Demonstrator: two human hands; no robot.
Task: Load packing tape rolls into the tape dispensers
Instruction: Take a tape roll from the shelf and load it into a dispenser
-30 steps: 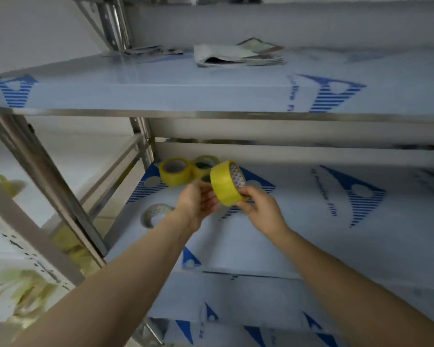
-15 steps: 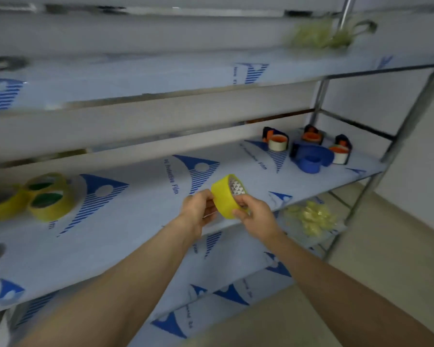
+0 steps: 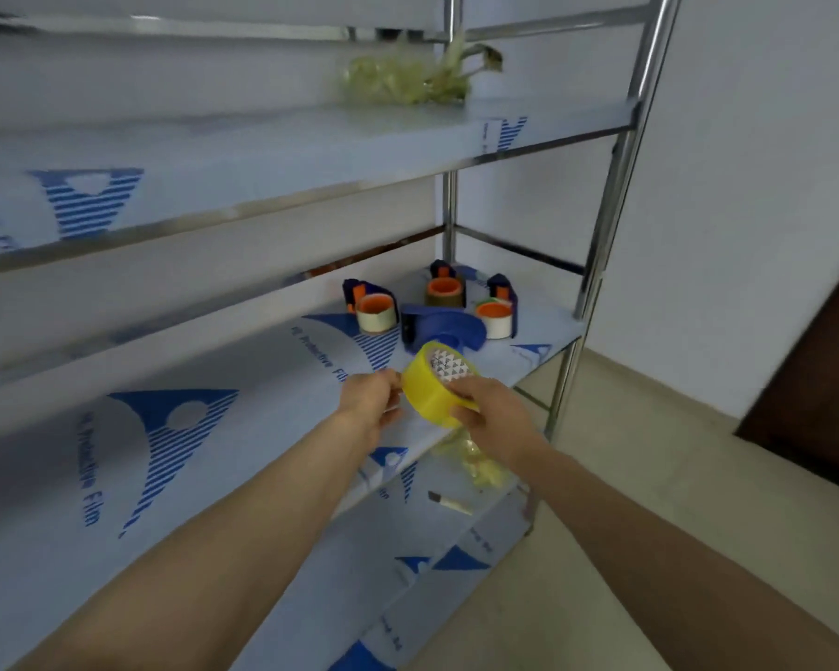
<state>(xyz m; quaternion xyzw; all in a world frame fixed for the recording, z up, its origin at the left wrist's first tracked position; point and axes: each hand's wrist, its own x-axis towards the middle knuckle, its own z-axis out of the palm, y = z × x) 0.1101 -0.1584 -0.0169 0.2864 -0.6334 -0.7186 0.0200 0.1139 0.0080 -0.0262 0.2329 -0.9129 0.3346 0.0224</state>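
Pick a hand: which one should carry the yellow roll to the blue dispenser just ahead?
Right, likely. The right hand curls round the yellow roll, and the blue dispenser sits just beyond it toward the right end of the shelf. The left hand only pinches the roll's edge.

Yellow tape roll (image 3: 434, 387) aloft, tilted, patterned core facing up.
Gripped between left hand (image 3: 371, 404) and right hand (image 3: 492, 418); at its 12 o'clock, empty blue dispenser (image 3: 444, 326), ringed at 10, 12 and 2 o'clock by three loaded dispensers (image 3: 445, 290), orange-cored.
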